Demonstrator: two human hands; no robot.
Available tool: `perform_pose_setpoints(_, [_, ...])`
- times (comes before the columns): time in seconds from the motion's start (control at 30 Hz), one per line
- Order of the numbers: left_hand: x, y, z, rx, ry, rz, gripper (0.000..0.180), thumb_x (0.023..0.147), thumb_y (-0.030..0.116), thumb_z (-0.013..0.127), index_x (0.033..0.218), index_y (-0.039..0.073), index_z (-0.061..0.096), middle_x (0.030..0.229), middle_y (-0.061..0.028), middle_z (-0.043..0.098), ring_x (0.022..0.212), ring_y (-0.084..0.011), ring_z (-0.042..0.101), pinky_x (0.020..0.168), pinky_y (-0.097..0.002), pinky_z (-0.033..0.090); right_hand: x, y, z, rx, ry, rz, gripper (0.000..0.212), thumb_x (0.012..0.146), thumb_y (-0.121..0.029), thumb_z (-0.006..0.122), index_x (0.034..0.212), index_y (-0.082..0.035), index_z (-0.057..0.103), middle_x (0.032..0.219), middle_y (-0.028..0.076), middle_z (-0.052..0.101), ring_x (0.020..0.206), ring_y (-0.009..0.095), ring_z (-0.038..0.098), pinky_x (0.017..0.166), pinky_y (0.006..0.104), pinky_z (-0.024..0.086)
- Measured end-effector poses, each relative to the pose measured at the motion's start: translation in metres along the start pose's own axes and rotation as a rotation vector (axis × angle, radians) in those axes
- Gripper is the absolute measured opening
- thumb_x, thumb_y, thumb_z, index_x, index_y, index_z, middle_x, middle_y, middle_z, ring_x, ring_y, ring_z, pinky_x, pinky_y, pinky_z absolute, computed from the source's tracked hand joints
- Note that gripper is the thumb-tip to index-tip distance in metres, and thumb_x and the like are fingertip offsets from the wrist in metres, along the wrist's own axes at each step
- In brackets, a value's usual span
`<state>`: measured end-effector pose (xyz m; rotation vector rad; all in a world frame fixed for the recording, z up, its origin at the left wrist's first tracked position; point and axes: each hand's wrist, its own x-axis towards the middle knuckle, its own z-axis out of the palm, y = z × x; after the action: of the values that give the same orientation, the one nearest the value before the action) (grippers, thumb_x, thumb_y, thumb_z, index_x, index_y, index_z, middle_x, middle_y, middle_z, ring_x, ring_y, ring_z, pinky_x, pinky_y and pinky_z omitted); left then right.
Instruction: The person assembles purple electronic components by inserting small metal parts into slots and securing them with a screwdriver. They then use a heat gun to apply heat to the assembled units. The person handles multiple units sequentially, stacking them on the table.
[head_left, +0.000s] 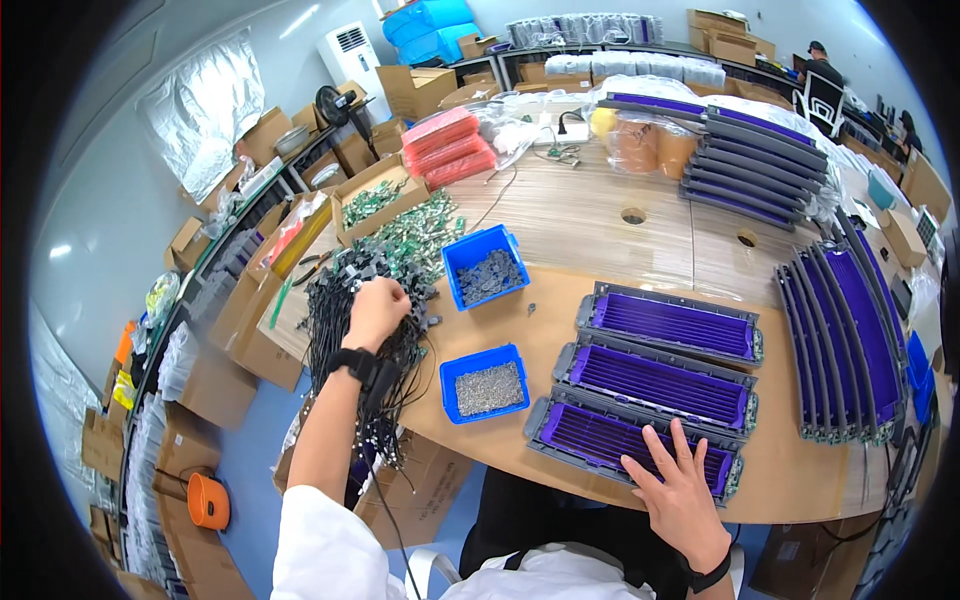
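My left hand (378, 308) reaches into a heap of black cables (345, 300) with small connectors at the table's left edge. Its fingers are curled together, and what they pinch is hidden behind the hand. My right hand (680, 485) lies with fingers spread on the nearest purple-and-grey slatted panel (590, 432). Two more such panels, a middle panel (655, 382) and a far panel (672, 325), lie in a row behind it. Between the cables and the panels stand a blue bin of dark grey small parts (487, 277) and a blue bin of small metal screws (489, 390).
Green circuit boards (420, 235) are heaped beyond the cables, beside a cardboard box (385, 200). Red plastic-wrapped bundles (448, 148) lie farther back. Stacked purple-and-grey panels (840, 340) stand at the right, with another stack (750, 165) at the far right.
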<state>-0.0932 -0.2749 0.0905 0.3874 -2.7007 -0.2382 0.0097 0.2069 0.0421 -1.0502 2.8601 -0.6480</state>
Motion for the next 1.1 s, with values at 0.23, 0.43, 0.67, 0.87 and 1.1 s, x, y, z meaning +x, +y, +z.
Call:
perform_pose_setpoints(0.23, [0.009, 0.008, -0.033, -0.581, 0.094, -0.164, 0.018, 0.083, 0.014, 0.071, 0.083, -0.004, 0.071, 0.071, -0.0114, 0.07, 0.06, -0.0138, 0.064, 0.061, -0.0283, 0.052, 0.0, 0.002, 0.002, -0.002, 0.017, 0.014, 0.044, 0.084, -0.009, 0.07, 0.127, -0.017, 0.065, 0.154, 0.013, 0.037, 0.146, 0.044, 0.02, 0.108, 0.0734, 0.021])
perform_pose_setpoints(0.43, [0.003, -0.013, -0.039, -0.185, -0.086, -0.073, 0.018, 0.079, 0.015, 0.073, 0.085, -0.003, 0.072, 0.074, -0.0137, 0.07, 0.068, -0.0213, 0.068, 0.067, -0.0327, 0.053, 0.0, 0.001, 0.001, -0.011, 0.011, 0.003, 0.043, 0.084, -0.009, 0.07, 0.127, -0.016, 0.065, 0.154, 0.014, 0.037, 0.146, 0.044, 0.02, 0.108, 0.0734, 0.021])
perform_pose_setpoints(0.67, [0.001, -0.015, -0.05, -0.807, 0.036, -0.234, 0.016, 0.091, 0.011, 0.067, 0.081, -0.001, 0.065, 0.067, -0.0015, 0.064, 0.064, -0.0078, 0.064, 0.057, -0.023, 0.049, -0.001, 0.001, 0.003, 0.0, 0.022, 0.001, 0.044, 0.084, -0.008, 0.071, 0.126, -0.016, 0.065, 0.154, 0.013, 0.037, 0.147, 0.044, 0.02, 0.108, 0.0736, 0.021])
perform_pose_setpoints(0.87, [-0.001, -0.025, -0.049, -0.561, -0.001, -0.272, 0.014, 0.089, 0.01, 0.07, 0.081, -0.001, 0.066, 0.066, -0.0019, 0.063, 0.054, -0.0094, 0.061, 0.048, -0.0227, 0.046, -0.002, 0.001, 0.004, -0.006, 0.026, -0.002, 0.043, 0.083, -0.009, 0.071, 0.125, -0.016, 0.066, 0.153, 0.013, 0.038, 0.146, 0.044, 0.02, 0.108, 0.0735, 0.021])
perform_pose_setpoints(1.1, [-0.002, -0.006, -0.076, -0.913, 0.159, -0.111, 0.012, 0.093, 0.011, 0.065, 0.101, 0.001, 0.069, 0.077, 0.0021, 0.063, 0.064, -0.0063, 0.059, 0.06, -0.02, 0.048, 0.0, 0.001, 0.001, 0.013, 0.013, 0.01, 0.042, 0.084, -0.009, 0.071, 0.125, -0.016, 0.066, 0.153, 0.013, 0.038, 0.146, 0.044, 0.02, 0.108, 0.0734, 0.021])
